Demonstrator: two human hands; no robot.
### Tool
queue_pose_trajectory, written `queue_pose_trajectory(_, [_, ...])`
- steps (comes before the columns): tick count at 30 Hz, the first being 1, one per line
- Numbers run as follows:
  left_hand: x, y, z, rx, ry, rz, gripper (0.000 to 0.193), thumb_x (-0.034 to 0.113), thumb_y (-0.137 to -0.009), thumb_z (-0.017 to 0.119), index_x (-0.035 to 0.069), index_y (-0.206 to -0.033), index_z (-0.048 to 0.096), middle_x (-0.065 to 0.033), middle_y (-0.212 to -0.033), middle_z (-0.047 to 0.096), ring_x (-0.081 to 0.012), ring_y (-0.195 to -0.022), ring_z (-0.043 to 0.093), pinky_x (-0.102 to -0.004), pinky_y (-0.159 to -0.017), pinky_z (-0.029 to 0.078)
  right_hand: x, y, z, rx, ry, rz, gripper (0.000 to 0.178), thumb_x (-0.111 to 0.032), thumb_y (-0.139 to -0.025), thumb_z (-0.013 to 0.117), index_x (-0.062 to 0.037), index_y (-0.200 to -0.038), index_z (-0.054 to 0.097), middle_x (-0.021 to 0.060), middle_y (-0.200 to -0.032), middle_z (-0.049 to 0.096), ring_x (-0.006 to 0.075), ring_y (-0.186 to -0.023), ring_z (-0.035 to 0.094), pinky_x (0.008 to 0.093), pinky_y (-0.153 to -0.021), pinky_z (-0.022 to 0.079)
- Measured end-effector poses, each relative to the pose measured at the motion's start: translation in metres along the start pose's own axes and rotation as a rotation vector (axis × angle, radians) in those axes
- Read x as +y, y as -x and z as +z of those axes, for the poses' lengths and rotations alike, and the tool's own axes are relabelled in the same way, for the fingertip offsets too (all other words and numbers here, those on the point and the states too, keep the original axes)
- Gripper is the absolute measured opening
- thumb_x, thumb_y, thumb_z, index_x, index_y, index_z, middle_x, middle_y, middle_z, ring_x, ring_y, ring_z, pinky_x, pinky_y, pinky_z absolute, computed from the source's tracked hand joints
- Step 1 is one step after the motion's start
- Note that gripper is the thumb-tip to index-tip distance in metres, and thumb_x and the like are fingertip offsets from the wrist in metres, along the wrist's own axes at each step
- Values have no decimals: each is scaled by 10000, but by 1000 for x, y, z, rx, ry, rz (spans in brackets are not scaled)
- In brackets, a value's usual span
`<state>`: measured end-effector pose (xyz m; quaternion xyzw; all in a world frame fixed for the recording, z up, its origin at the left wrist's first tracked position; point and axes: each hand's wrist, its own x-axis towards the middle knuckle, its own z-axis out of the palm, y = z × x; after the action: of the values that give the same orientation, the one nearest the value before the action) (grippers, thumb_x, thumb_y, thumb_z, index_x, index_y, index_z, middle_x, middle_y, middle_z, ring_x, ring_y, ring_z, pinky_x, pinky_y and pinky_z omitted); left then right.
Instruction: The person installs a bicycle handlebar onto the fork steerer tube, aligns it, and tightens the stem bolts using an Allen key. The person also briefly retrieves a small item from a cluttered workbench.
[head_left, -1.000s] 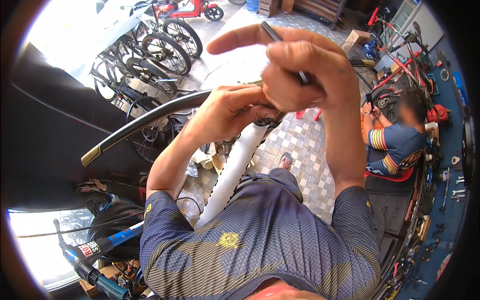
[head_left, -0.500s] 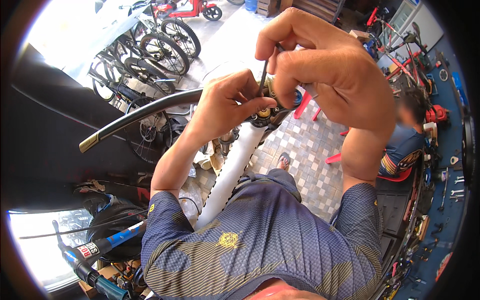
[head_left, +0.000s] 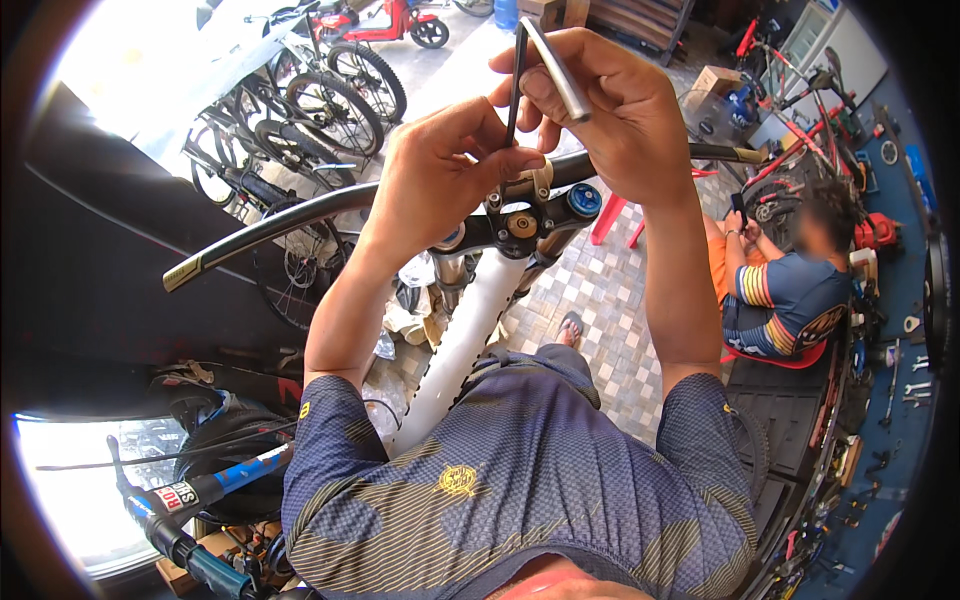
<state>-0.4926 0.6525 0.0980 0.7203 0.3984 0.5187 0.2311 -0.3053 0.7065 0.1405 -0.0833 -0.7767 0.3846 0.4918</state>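
Note:
A hex key (head_left: 518, 85) with a black shaft and a silver arm stands upright above a bike's handlebar stem (head_left: 515, 225). Its shaft is pinched near the lower end between thumb and fingers of my left hand (head_left: 430, 180). My right hand (head_left: 630, 125) grips the upper part, with the thumb against the silver arm. The key's tip is hidden behind my left fingers, so whether it sits in a bolt cannot be seen. Past both hands runs the black handlebar (head_left: 290, 215). A blue fork cap (head_left: 584, 200) shows right of the stem, above the white frame tube (head_left: 470, 330).
A seated person (head_left: 790, 290) holds a phone at the right, beside a blue tool wall (head_left: 900, 420) hung with wrenches. Several bikes (head_left: 330, 105) stand at the far left. A blue-and-black repair stand arm (head_left: 215, 490) reaches in at lower left.
My right hand has swung left and turned, bringing the key's silver arm into view and uncovering the stem and blue cap. My left hand stays pinched on the shaft, slightly higher.

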Motion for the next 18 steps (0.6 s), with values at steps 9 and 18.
queue_pose_trajectory(9, [-6,-2,-5,-58,-20,-127,197,97,-906,787,-17,-858,634,-41,-787,698,-72,-702,669,-235,-620,539,10,-1,1,3,17,83,226,-161,-1022,645,-40,-1203,704,54,-974,750,82,-824,664,217,-654,517])
queue_pose_trajectory(18, [-7,4,-7,-78,233,-224,144,90,-910,769,-11,-1010,747,-26,-822,738,-72,-774,680,-241,-677,543,4,-6,7,-34,68,139,166,-86,-959,709,-25,-1108,750,55,-964,769,118,-928,723,254,-813,560])
